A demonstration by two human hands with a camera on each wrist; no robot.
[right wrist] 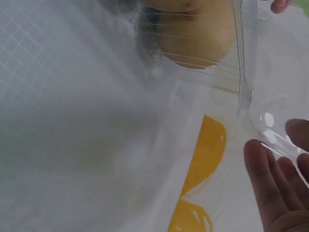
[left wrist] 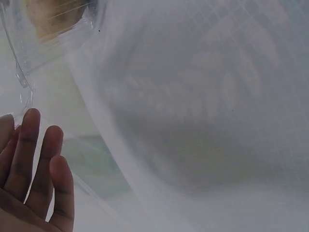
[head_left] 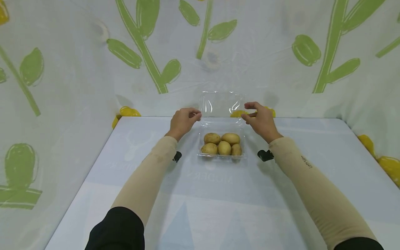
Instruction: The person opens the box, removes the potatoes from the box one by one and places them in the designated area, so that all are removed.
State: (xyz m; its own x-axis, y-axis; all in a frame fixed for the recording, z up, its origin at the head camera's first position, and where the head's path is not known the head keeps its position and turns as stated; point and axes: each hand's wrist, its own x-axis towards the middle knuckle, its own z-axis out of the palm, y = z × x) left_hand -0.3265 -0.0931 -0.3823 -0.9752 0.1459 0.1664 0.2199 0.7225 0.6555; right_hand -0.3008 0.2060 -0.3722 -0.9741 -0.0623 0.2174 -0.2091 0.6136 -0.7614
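Observation:
A clear plastic clamshell container [head_left: 200, 147] sits on the table with its lid [head_left: 218, 104] raised at the far side. Several potatoes [head_left: 224, 148] lie in its base in two rows. At the lid's left edge, my left hand [head_left: 183, 121] pinches the rim between thumb and fingers. My right hand [head_left: 261, 121] is at the opposite edge, the rim passing between its thumb and index finger in the right wrist view. Through the clear side wall, a potato [left wrist: 55, 17] shows in the left wrist view.
The white table [head_left: 200, 194] has faint printed shapes and lettering. Behind it hangs a pale curtain [head_left: 250, 76] with green leaf and yellow prints, close to the table's back edge. Dark wrist devices [head_left: 265, 155] are at both wrists.

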